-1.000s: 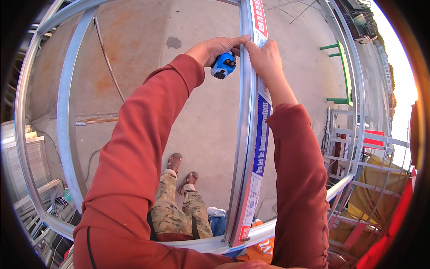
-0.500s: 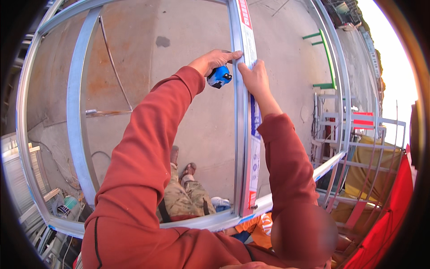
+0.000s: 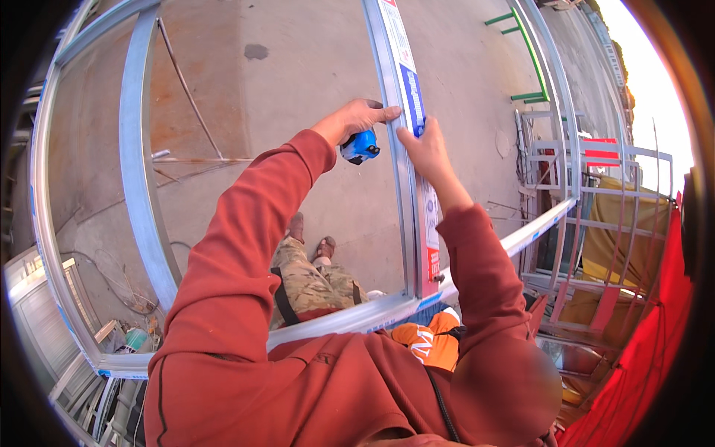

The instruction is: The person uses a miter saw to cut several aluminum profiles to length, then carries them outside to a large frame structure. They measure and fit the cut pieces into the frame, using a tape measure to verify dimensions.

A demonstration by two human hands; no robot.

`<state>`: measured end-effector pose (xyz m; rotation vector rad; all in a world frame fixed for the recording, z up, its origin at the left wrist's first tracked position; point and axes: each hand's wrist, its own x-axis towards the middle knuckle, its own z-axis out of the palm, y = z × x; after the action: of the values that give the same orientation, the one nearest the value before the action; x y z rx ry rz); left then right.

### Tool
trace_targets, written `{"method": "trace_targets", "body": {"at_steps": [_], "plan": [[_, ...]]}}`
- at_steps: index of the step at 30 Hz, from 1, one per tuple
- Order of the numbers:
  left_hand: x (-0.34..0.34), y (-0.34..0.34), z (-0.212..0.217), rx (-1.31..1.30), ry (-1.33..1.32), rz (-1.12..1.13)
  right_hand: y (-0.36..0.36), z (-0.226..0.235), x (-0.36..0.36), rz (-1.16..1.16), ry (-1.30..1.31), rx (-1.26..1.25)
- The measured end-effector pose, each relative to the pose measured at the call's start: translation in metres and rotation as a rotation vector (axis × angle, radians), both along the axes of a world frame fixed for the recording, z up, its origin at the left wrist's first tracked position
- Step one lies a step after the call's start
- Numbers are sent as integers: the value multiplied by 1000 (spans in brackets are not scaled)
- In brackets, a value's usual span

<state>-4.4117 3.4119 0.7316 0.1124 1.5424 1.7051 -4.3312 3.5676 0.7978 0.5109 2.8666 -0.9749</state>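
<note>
My left hand point(image 3: 357, 121) is closed around a blue and black tape measure point(image 3: 360, 147), its case hanging below the palm. The thumb of that hand rests against the left edge of a silver metal bar point(image 3: 401, 179) that runs away from me. Printed film in white, blue and red point(image 3: 412, 93) covers the bar's right strip. Across from it, my right hand point(image 3: 428, 153) grips the bar's right side, thumb on top and fingertips hidden behind it. The bar joins a larger metal frame point(image 3: 357, 319) at its near end. No drawn-out tape blade can be made out.
Another frame bar point(image 3: 138, 149) runs along the left. Beneath lies a concrete floor point(image 3: 298, 67) with a thin rod point(image 3: 186, 89). A green metal stand point(image 3: 532, 52) and metal racks point(image 3: 618, 216) are at right, with red cloth point(image 3: 640, 357). An orange garment point(image 3: 432, 339) shows below the frame.
Both hands have slid along the bar toward its near end, bringing the blue printed patch beyond them. The tape measure moved along with my left hand. My view has also shifted.
</note>
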Motion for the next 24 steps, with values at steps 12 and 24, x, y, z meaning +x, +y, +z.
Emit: {"method": "trace_targets", "body": {"at_steps": [12, 24], "plan": [[84, 9, 0, 8, 17, -63, 6, 18, 91, -54, -121, -127], [165, 19, 2, 11, -10, -129, 18, 23, 175, -19, -111, -100]]}}
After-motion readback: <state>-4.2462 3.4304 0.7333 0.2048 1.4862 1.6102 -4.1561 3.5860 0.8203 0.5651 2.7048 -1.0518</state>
